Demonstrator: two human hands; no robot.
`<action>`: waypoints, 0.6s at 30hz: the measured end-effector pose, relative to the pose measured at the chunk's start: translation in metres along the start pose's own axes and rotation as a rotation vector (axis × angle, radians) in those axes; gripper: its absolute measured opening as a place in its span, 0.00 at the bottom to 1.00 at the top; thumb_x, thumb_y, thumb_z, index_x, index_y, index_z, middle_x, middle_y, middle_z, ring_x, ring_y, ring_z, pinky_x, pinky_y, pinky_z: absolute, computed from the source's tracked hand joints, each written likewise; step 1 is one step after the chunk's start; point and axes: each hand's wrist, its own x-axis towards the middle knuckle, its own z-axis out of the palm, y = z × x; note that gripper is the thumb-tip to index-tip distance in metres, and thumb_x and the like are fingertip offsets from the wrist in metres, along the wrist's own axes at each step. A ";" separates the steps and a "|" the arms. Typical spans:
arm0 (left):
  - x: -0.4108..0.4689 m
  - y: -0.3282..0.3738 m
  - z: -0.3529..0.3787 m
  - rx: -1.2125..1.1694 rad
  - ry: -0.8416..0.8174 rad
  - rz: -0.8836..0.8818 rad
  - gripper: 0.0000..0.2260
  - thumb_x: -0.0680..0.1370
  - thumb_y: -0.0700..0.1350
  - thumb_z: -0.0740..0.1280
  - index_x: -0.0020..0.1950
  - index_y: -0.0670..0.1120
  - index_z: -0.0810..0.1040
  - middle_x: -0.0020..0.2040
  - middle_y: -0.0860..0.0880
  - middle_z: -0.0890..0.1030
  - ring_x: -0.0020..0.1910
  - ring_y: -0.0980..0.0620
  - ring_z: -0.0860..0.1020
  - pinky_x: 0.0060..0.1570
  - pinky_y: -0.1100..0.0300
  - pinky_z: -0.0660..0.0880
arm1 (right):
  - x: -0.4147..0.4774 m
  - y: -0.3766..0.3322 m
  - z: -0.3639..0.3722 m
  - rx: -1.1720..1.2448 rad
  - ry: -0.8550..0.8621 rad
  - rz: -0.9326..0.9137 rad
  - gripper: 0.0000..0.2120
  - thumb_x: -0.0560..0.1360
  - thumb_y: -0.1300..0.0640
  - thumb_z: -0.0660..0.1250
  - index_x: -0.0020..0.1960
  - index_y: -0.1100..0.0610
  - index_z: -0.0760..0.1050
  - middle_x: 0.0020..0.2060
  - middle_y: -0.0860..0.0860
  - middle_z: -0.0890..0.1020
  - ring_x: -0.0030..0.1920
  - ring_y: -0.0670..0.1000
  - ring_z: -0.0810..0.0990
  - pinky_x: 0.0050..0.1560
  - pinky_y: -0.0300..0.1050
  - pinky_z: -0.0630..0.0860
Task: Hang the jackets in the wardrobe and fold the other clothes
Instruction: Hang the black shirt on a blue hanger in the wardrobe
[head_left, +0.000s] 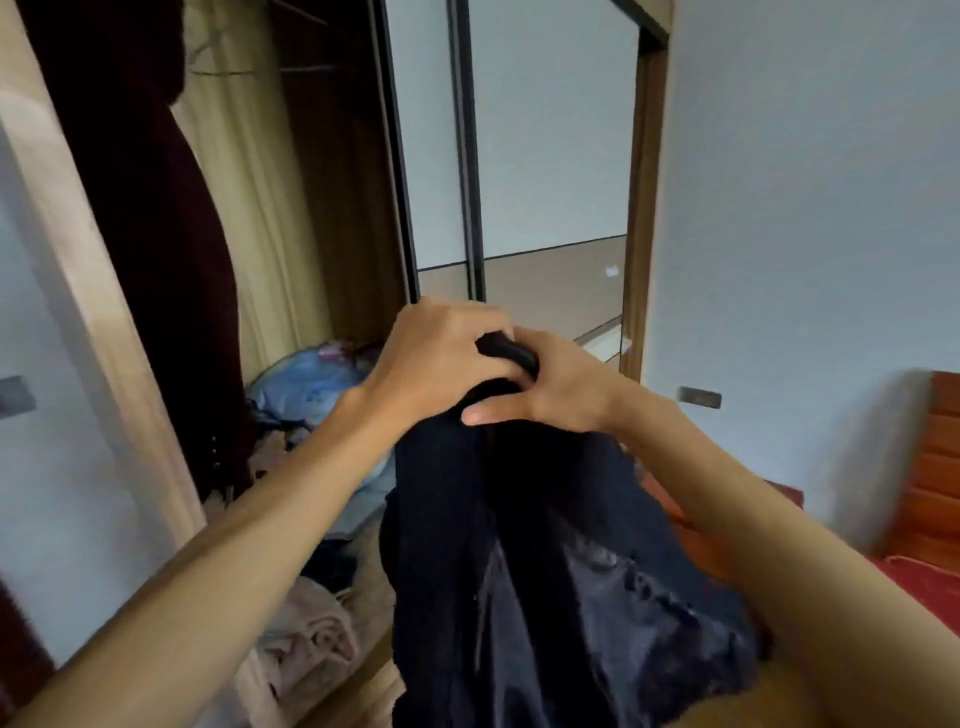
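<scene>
Left grip (441, 358) and right grip (561, 389) clench the unhung jacket (519, 571) by its top; one coat (156, 234) hangs in the wardrobe (343, 218), a heap (311, 639) unfolded.

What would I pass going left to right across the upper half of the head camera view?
Wooden wardrobe side panel → dark maroon hanging garment → beige hanging fabric → mirrored sliding doors → pale wall.

Matt dark cloth jacket (519, 571), wood-grain wardrobe (93, 291) frame, glossy mirrored sliding door (550, 156).
</scene>
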 end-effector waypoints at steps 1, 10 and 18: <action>0.004 -0.008 0.005 0.031 0.012 0.004 0.10 0.67 0.56 0.74 0.37 0.50 0.82 0.31 0.55 0.78 0.30 0.53 0.75 0.30 0.52 0.73 | 0.016 0.002 0.005 0.074 -0.015 0.020 0.16 0.66 0.47 0.80 0.46 0.53 0.78 0.37 0.43 0.80 0.38 0.41 0.79 0.43 0.37 0.73; -0.028 -0.105 0.035 0.114 0.386 -0.239 0.15 0.77 0.53 0.72 0.57 0.45 0.81 0.55 0.48 0.76 0.54 0.50 0.77 0.51 0.56 0.77 | 0.121 0.041 0.038 0.245 0.142 0.095 0.12 0.73 0.52 0.75 0.34 0.55 0.78 0.26 0.45 0.78 0.26 0.42 0.76 0.27 0.33 0.69; -0.113 -0.134 0.130 -0.024 0.098 -0.602 0.23 0.78 0.64 0.62 0.62 0.49 0.78 0.54 0.54 0.81 0.52 0.58 0.79 0.52 0.55 0.78 | 0.171 0.068 0.037 0.646 0.374 0.194 0.07 0.73 0.56 0.75 0.39 0.58 0.81 0.33 0.51 0.85 0.33 0.49 0.85 0.32 0.39 0.79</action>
